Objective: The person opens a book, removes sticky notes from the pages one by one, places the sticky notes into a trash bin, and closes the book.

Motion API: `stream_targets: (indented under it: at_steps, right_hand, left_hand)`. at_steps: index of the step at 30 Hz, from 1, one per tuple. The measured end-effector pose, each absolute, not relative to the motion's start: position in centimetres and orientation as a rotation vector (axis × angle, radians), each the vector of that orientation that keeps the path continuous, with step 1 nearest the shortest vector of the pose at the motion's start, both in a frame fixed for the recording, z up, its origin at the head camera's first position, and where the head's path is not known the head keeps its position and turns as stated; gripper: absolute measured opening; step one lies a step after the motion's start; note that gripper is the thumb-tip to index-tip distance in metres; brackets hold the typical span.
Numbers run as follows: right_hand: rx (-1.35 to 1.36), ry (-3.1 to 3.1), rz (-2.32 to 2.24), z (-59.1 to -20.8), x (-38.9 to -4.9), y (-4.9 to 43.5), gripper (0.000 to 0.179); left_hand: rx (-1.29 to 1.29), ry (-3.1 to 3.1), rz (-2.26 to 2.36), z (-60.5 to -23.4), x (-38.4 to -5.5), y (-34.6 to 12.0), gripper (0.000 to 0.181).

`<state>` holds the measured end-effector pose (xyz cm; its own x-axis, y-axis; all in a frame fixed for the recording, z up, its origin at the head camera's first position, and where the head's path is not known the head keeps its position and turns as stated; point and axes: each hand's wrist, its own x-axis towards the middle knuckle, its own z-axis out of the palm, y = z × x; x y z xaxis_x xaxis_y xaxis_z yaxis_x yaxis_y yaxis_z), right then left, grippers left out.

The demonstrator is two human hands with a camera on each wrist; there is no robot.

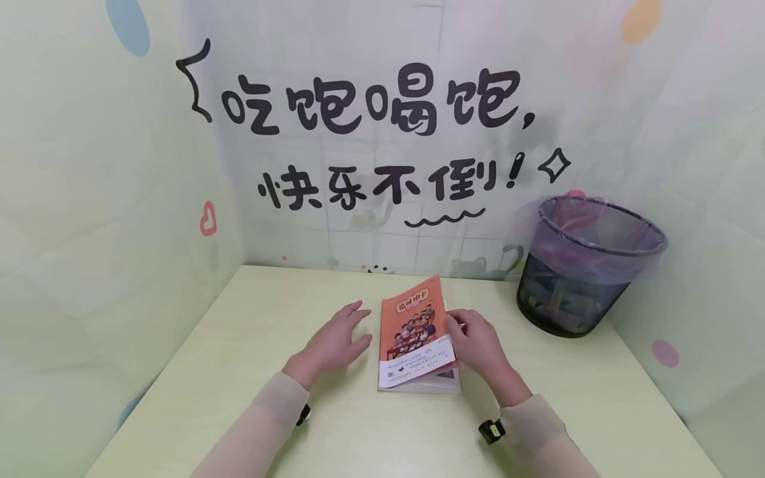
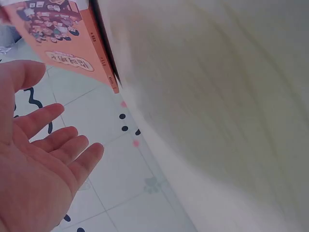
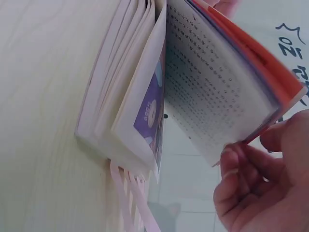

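Observation:
An orange-covered book (image 1: 412,325) with a white band across its lower cover lies on the table in front of me. My right hand (image 1: 481,342) pinches the cover and a bundle of pages at the right edge, lifting them away from the rest. In the right wrist view printed text shows on the raised page (image 3: 207,92), and pale ribbons (image 3: 133,193) hang out of the lower pages. My left hand (image 1: 335,338) hovers left of the spine with fingers spread, apart from the book and holding nothing.
A black mesh wastebasket (image 1: 574,292) lined with a purple bag stands at the table's back right. The pale wooden table (image 1: 251,332) meets a wall sheet (image 1: 382,252) with large black lettering behind and pale side panels left and right.

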<state>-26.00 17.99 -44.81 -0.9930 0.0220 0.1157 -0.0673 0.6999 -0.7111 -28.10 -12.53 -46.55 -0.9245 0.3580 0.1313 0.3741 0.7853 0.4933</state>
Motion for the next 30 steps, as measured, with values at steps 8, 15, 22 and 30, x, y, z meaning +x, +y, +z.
stream_targets:
  at_steps: [8,15,22,30]
  right_hand:
    - [0.228,-2.590,1.625,-45.1,-26.0,16.7,0.037]
    - [0.453,-2.608,1.747,-46.0,-25.8,15.3,0.043]
    - [0.654,-2.701,1.754,-47.8,-25.6,14.1,0.057]
    - [0.877,-2.857,1.560,-48.6,-25.2,13.5,0.070]
  left_hand:
    - [-0.602,-2.916,-0.846,-45.9,-28.3,-12.9,0.060]
    - [-0.592,-2.871,-0.889,-45.2,-28.4,-13.5,0.061]
    - [-0.574,-2.808,-0.949,-44.3,-28.5,-13.9,0.061]
    - [-0.527,-2.681,-1.033,-42.1,-28.4,-13.9,0.059]
